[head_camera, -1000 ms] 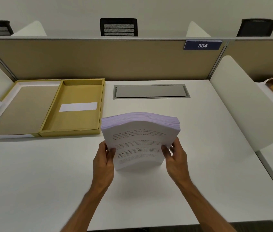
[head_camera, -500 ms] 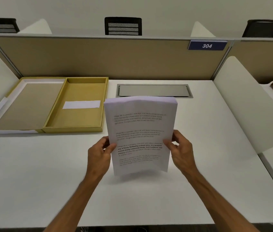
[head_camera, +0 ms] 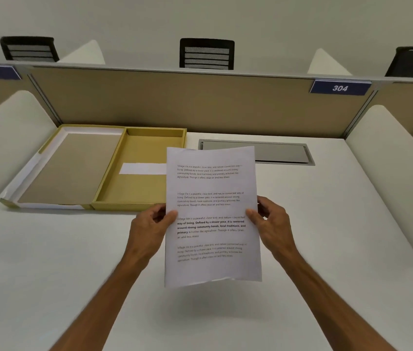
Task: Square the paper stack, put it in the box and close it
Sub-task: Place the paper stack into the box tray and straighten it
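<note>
I hold the paper stack (head_camera: 211,188) upright above the white desk, its printed front sheet facing me and its bottom edge off the surface. My left hand (head_camera: 151,228) grips its left edge and my right hand (head_camera: 272,224) grips its right edge, thumbs on the front. The open yellow box (head_camera: 104,188) lies at the back left, a white label strip on its floor. Its hinged lid (head_camera: 66,171) lies flat to the left, grey-brown inside. The stack's top left corner overlaps the box's right side in view.
A grey cable hatch (head_camera: 280,154) is set into the desk behind the stack. A tan partition (head_camera: 175,102) with a blue 304 sign (head_camera: 339,87) closes the back. White curved dividers (head_camera: 393,173) flank both sides. Black chairs stand beyond the partition.
The stack was lifted from standing on the desk, bent, to hanging upright in the air. Both hands rose with it and slid up its side edges. The camera tilted up.
</note>
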`<act>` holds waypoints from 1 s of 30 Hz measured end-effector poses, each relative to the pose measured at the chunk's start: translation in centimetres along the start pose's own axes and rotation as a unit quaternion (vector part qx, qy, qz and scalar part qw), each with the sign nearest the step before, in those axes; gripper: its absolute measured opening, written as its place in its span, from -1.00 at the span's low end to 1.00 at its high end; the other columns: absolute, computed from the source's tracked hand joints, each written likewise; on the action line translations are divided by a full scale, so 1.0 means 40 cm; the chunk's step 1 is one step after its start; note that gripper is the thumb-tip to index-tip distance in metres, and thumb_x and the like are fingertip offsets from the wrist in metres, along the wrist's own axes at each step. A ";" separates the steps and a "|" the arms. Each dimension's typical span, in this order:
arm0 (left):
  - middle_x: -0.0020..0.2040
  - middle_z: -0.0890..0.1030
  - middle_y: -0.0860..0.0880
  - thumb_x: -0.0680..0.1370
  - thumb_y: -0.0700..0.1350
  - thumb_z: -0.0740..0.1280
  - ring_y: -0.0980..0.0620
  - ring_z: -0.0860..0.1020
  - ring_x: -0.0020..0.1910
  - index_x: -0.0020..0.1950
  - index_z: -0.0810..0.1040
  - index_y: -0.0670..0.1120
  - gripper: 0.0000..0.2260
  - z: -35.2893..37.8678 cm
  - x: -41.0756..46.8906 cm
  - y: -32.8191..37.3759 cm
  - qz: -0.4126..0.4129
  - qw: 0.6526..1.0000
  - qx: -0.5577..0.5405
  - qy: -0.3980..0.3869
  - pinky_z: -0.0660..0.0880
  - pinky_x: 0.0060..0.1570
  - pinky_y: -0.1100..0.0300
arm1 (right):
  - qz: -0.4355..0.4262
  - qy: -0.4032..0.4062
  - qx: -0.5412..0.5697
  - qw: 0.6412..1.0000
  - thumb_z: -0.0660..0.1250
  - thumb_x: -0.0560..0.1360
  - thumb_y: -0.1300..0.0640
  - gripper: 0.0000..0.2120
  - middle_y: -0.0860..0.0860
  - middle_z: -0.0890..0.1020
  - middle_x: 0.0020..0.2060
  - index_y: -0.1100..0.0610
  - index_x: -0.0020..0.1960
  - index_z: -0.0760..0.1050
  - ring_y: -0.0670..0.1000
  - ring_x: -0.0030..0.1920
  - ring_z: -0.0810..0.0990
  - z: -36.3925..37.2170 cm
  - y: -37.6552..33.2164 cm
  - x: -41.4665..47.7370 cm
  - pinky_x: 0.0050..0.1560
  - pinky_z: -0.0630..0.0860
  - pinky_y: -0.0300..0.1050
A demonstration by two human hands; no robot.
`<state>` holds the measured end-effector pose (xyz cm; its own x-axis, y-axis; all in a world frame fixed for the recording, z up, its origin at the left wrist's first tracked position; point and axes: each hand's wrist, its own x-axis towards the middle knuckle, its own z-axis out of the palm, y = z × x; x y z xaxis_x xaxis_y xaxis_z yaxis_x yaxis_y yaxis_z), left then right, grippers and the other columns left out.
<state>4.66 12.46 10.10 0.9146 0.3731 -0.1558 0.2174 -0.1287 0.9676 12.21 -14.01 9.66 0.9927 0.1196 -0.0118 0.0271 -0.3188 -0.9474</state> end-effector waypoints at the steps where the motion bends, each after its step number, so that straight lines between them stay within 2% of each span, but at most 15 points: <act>1: -0.01 0.74 0.08 0.54 -0.06 0.41 0.10 0.71 -0.06 0.14 0.65 0.03 -0.82 -0.022 0.019 0.003 -0.006 1.000 0.000 0.002 0.64 -0.02 0.11 | 0.004 -0.001 0.005 1.000 0.36 0.57 0.20 -0.72 0.03 0.70 0.07 0.12 0.28 0.56 0.02 -0.03 0.70 0.022 -0.011 0.012 -0.01 0.69 0.01; 6: -0.02 0.74 0.02 0.53 -0.09 0.43 0.03 0.72 -0.06 0.13 0.66 -0.08 -0.80 -0.150 0.132 0.021 -0.017 1.000 0.008 -0.007 0.63 0.00 0.04 | 0.044 -0.007 0.034 0.998 0.37 0.56 0.24 -0.72 0.05 0.71 0.05 0.13 0.26 0.58 0.03 -0.05 0.72 0.151 -0.070 0.084 0.02 0.68 0.06; 11: -0.10 0.75 0.04 0.52 -0.13 0.44 0.05 0.72 -0.13 0.04 0.69 -0.06 -0.88 -0.284 0.270 0.047 -0.015 1.000 0.021 -0.017 0.63 -0.07 0.10 | 0.065 0.008 0.033 0.997 0.39 0.55 0.24 -0.76 0.02 0.72 0.01 0.10 0.20 0.62 0.04 -0.07 0.72 0.295 -0.139 0.177 0.02 0.68 0.09; 15: -0.10 0.75 0.02 0.53 -0.12 0.42 0.03 0.72 -0.13 0.04 0.69 -0.07 -0.88 -0.370 0.389 0.065 -0.015 0.999 0.041 -0.029 0.63 -0.09 0.08 | 0.080 0.022 0.023 0.996 0.40 0.55 0.21 -0.77 0.04 0.72 0.03 0.12 0.19 0.62 0.07 -0.08 0.72 0.397 -0.193 0.260 0.02 0.68 0.12; 20: -0.06 0.74 0.02 0.54 -0.12 0.40 0.05 0.72 -0.14 0.02 0.67 -0.06 -0.90 -0.436 0.531 0.078 -0.024 0.998 0.045 -0.046 0.65 -0.09 0.08 | 0.090 0.033 0.011 0.995 0.39 0.54 0.22 -0.80 0.04 0.72 0.04 0.14 0.16 0.63 0.05 -0.09 0.73 0.491 -0.232 0.372 -0.05 0.69 0.01; 24: -0.01 0.72 -0.05 0.55 -0.12 0.39 -0.02 0.71 -0.10 0.08 0.65 -0.14 -0.84 -0.451 0.645 0.059 -0.048 0.996 0.060 -0.043 0.65 -0.07 0.04 | 0.104 0.030 -0.009 0.994 0.39 0.54 0.24 -0.82 0.07 0.72 0.04 0.18 0.12 0.64 0.06 -0.10 0.72 0.551 -0.232 0.477 -0.09 0.67 -0.04; 28: 0.04 0.71 -0.05 0.55 -0.11 0.40 0.00 0.70 -0.11 0.07 0.63 -0.13 -0.86 -0.440 0.746 0.014 -0.090 0.991 0.091 -0.040 0.60 -0.24 0.17 | 0.124 0.020 -0.060 0.990 0.40 0.53 0.23 -0.88 0.13 0.71 0.02 0.27 0.02 0.62 0.08 -0.13 0.69 0.608 -0.198 0.574 -0.15 0.60 -0.11; 30: 0.06 0.70 -0.06 0.55 -0.11 0.40 -0.01 0.69 -0.10 0.06 0.62 -0.14 -0.86 -0.433 0.789 -0.016 -0.108 0.987 0.111 -0.040 0.58 -0.28 0.20 | 0.133 0.016 -0.086 0.987 0.41 0.53 0.22 -0.92 0.15 0.70 0.02 0.25 -0.07 0.58 0.09 -0.14 0.67 0.636 -0.174 0.612 -0.15 0.58 -0.11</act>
<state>27.47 40.22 7.99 0.8610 0.3419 -0.3766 0.4709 -0.2556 0.8444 33.34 15.07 7.81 0.9704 -0.0181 -0.2409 -0.2186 -0.4905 -0.8436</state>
